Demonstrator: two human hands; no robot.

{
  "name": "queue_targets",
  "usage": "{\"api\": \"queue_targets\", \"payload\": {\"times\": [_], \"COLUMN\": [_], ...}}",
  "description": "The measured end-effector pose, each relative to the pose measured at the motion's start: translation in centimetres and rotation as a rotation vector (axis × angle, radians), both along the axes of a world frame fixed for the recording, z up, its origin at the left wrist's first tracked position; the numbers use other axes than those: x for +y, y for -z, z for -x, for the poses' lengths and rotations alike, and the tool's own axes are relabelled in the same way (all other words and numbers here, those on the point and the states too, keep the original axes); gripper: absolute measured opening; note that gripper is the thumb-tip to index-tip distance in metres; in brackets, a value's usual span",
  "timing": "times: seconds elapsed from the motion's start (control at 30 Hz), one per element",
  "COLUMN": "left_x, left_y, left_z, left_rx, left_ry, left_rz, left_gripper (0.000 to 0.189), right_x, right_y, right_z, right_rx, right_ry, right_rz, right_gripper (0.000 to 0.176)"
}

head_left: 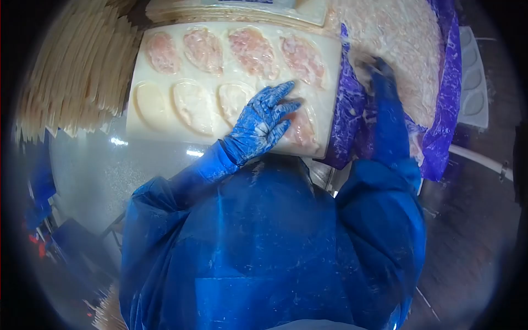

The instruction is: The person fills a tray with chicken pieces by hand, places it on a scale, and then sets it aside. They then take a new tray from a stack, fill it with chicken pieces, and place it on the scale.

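Note:
A white tray [236,33] with oval hollows lies in front of me. Pale pink minced meat [252,52] fills the four far hollows, and more meat [301,132] sits in the near right one. The other near hollows show bare or only smeared. My left hand [261,124], in a blue glove, rests over the near row with its fingers spread, partly covering the hollows beneath. My right hand [377,71], gloved too, reaches into a large mass of minced meat [401,49] lined with purple film; its fingers are blurred and partly hidden.
Thin pale sheets or trays [77,71] stand stacked at the far left. More trays [236,16] lie beyond the filled one. Purple film [444,110] edges the meat, with another white moulded tray [474,82] at its right. A wet metal surface [132,159] lies at the near left.

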State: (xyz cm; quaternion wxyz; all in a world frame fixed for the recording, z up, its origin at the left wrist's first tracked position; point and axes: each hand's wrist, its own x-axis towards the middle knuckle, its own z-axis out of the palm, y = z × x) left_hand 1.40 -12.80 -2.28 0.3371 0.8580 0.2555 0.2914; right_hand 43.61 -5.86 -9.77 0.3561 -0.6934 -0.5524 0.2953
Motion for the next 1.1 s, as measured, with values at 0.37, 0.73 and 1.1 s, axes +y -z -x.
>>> {"api": "queue_targets", "payload": {"times": [0.37, 0.73, 1.1], "left_x": [1.5, 0.8, 2.0], "left_y": [-1.6, 0.5, 1.9], "left_z": [9.3, 11.6, 11.8], "left_rx": [-0.279, 0.161, 0.308], "left_ry": [-0.512, -0.299, -0.110], "left_rz": [0.081, -0.260, -0.381], "left_gripper": [0.033, 0.026, 0.042], "right_x": [-7.3, -11.3, -14.1], "right_y": [-15.5, -6.9, -4.1], "right_z": [24.6, 31.5, 27.2], "right_rx": [0.244, -0.534, -1.106], "right_ry": [0.092, -0.752, -0.512], "right_rz": [0.058, -0.371, -0.454], "right_gripper": [0.032, 0.024, 0.034]}}
